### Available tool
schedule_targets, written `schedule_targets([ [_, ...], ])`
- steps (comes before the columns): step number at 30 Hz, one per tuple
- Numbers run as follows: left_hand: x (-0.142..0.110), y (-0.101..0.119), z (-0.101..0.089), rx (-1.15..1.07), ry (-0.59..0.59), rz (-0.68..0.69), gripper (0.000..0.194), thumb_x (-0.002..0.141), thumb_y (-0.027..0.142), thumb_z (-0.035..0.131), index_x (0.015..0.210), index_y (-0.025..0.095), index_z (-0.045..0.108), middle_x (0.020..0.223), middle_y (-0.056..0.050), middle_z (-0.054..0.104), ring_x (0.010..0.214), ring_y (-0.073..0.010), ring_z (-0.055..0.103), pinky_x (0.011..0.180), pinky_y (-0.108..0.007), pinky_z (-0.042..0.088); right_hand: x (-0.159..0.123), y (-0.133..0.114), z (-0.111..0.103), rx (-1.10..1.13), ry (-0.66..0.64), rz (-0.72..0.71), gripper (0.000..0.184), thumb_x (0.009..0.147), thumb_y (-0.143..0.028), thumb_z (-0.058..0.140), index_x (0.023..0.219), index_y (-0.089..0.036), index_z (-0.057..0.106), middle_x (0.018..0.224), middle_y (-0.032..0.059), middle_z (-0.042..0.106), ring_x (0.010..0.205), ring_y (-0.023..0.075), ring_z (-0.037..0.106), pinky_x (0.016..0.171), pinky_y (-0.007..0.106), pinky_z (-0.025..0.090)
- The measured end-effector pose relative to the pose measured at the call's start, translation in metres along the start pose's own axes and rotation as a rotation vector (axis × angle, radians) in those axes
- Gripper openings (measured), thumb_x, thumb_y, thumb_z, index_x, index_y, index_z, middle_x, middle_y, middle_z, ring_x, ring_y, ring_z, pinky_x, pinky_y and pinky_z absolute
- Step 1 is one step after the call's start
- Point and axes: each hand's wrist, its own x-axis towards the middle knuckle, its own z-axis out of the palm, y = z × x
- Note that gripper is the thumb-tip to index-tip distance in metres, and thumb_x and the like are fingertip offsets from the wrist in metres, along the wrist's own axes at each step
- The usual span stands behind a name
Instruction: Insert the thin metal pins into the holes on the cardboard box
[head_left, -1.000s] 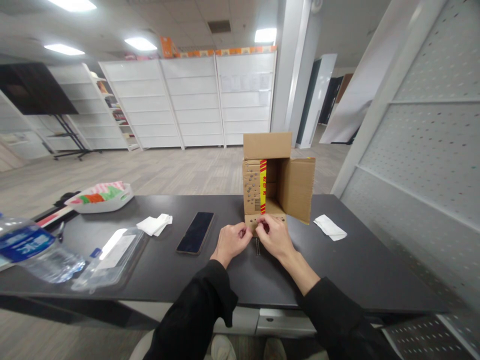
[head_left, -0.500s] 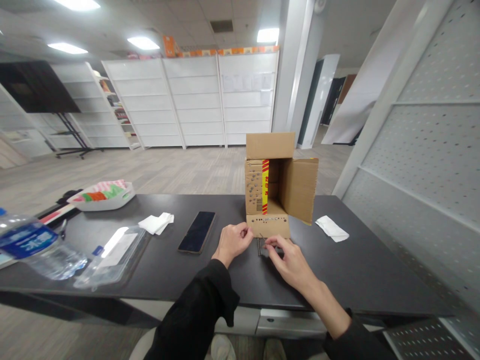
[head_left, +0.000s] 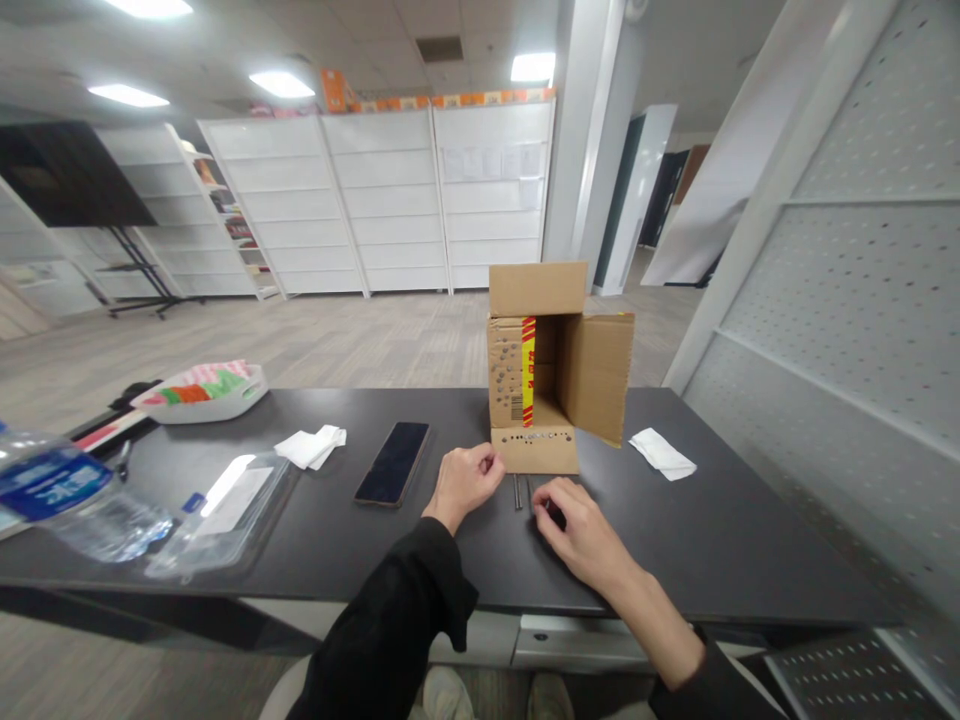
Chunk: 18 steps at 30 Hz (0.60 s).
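An open cardboard box (head_left: 555, 370) lies on its side on the black table (head_left: 750, 540), its opening towards me, with yellow and red tape inside and a row of small holes along its lower flap (head_left: 536, 450). My left hand (head_left: 465, 482) rests on the table just left of the flap, its fingers curled with thumb against forefinger; what they pinch is too small to name. My right hand (head_left: 577, 525) lies on the table in front of the box, fingers curled over a small dark thing. Two thin metal pins (head_left: 518, 491) lie between my hands.
A black phone (head_left: 392, 463) lies left of my hands, folded white tissues (head_left: 311, 446) beyond it. A second tissue (head_left: 661, 453) is right of the box. At the left are a clear plastic pouch (head_left: 217, 510), a water bottle (head_left: 67, 495) and a white tray (head_left: 201, 391). Perforated white panels (head_left: 847, 300) stand right.
My right hand has left the box's lower flap and drawn back towards me onto the table, closing over something small. My left hand has stayed where it was.
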Motion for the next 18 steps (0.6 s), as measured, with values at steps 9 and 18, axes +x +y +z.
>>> schedule_targets([
  [9,0.0002,0.0039,-0.0036,0.007,-0.021,-0.015,0.033,0.086,0.033,0.045,0.057,0.020,0.056,0.052,0.000,0.056,0.050,-0.0110,0.048,0.056,-0.024,0.028,0.0008,-0.0035,-0.0005,-0.049,-0.050,-0.002,0.013,0.089,-0.011,0.048,0.085,-0.021,0.054,0.086,0.0037,0.061,0.083,0.0201,0.055,0.074,0.033,0.040],
  [18,0.0006,0.0033,-0.0023,0.001,-0.016,-0.009,0.034,0.086,0.034,0.045,0.056,0.020,0.054,0.050,0.001,0.053,0.049,-0.0104,0.046,0.056,-0.024,0.027,0.0010,-0.0028,0.0005,-0.081,-0.102,-0.006,0.013,0.089,-0.009,0.051,0.087,-0.021,0.055,0.088,0.0024,0.061,0.086,0.0196,0.055,0.075,0.032,0.037],
])
